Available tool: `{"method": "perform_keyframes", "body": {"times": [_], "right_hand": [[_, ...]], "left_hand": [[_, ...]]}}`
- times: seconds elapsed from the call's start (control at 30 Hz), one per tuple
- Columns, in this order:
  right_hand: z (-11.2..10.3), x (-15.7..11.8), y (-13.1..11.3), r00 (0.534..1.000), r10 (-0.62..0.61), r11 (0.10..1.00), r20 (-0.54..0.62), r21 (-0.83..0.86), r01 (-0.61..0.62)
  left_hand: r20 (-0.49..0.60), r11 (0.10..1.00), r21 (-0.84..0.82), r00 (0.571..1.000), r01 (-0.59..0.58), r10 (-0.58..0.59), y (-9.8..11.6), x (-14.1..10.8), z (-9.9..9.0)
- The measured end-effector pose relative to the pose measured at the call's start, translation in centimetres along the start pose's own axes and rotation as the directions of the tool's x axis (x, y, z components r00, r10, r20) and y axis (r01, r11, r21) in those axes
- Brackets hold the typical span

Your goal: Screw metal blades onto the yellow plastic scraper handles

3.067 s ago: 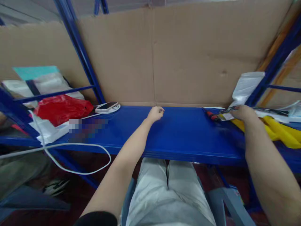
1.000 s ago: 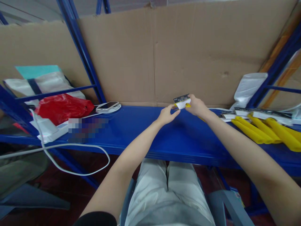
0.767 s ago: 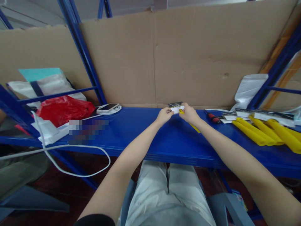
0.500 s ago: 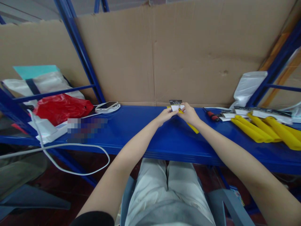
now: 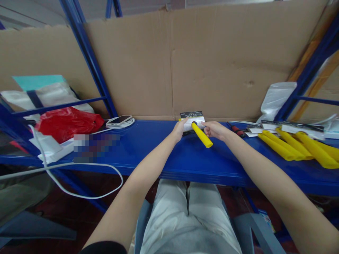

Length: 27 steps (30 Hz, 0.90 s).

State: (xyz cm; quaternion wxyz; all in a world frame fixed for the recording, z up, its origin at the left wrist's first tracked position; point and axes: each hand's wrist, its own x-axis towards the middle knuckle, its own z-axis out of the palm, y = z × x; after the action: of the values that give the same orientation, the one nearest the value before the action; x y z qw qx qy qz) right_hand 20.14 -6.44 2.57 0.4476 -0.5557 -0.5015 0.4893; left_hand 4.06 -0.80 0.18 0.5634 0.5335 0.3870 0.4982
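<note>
Arms (image 5: 137,180) stretch forward over the blue table (image 5: 148,151), angled inward. The left hand (image 5: 178,130) grasps the left side of a black-and-white card (image 5: 188,124); the right hand (image 5: 215,130), fingers partly curled, meets its right edge, grip unclear. From the card, between both hands, juts a yellow tube (image 5: 202,135).

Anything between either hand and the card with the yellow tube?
Nothing visible. The left hand grips the card by its left edge; the right hand is at its right edge. The yellow tube juts out between them, blocking neither. A red tool lies off to the right.
</note>
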Motion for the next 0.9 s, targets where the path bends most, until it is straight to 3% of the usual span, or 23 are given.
{"method": "perform_keyframes", "body": {"times": [0.13,0.2,0.33,0.47,0.63,0.77,0.9], "right_hand": [[0.2,0.0,0.2,0.999,-0.04,0.997,0.034,0.069,0.037],[0.2,-0.1,0.2,0.996,-0.077,0.993,0.035,0.096,0.073],[-0.1,0.0,-0.1,0.996,-0.091,0.988,0.021,0.124,0.087],[-1.0,0.7,0.1,0.996,-0.03,0.993,-0.09,0.112,0.04],[-3.1,2.0,1.3,0.949,0.034,0.997,-0.314,0.07,-0.012],[-4.9,3.2,2.3,0.892,0.062,0.992,-0.447,0.129,-0.005],[-6.2,4.5,3.1,0.858,0.091,0.977,-0.506,0.212,0.021]], "left_hand": [[-0.038,0.988,-0.155,0.999,0.016,-0.022,0.8,0.2,-1.1],[-0.135,0.979,-0.201,0.989,0.034,-0.062,1.0,0.4,-2.0],[-0.365,0.972,-0.229,0.921,0.051,-0.134,1.1,0.9,-4.0],[-0.476,0.988,-0.11,0.866,0.11,-0.149,1.1,1.2,-5.4],[-0.469,0.988,0.035,0.875,0.152,-0.118,0.8,1.3,-5.3],[-0.418,0.987,-0.02,0.896,0.159,-0.153,0.6,1.0,-4.4],[-0.402,0.986,-0.074,0.901,0.147,-0.165,0.8,0.4,-3.8]]}}
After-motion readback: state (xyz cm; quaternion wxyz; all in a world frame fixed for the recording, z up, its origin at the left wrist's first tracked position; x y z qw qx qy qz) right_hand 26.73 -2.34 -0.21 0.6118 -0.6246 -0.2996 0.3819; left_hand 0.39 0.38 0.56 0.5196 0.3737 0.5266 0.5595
